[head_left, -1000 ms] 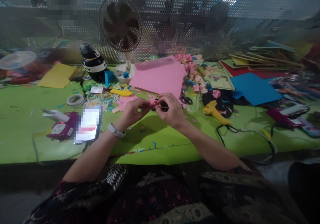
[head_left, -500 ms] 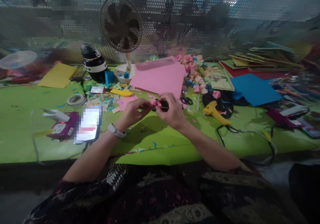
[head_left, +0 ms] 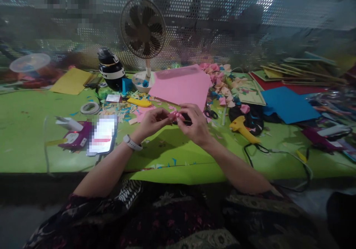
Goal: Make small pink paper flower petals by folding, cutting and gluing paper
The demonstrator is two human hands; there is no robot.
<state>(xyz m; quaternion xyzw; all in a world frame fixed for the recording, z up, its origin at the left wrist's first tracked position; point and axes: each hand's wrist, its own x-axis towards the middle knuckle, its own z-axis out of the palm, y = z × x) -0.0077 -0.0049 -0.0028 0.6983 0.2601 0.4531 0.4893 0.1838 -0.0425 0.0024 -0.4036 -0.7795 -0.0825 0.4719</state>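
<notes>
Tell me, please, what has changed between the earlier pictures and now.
The head view has swung slightly left, so the scene sits further right. Between the left hand and right hand, the pink paper piece looks more bunched. Neither let go; the yellow glue gun stayed put.

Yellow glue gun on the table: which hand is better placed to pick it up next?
Probably the right hand: the yellow glue gun lies on that side, farther from the left hand. Both hands hold a small pink paper piece, though.

Dim light greys my feed; a pixelated phone (head_left: 102, 136) glares white, soft shadow pools on the desk (head_left: 178, 154), and the outer edges blur and stretch.
</notes>
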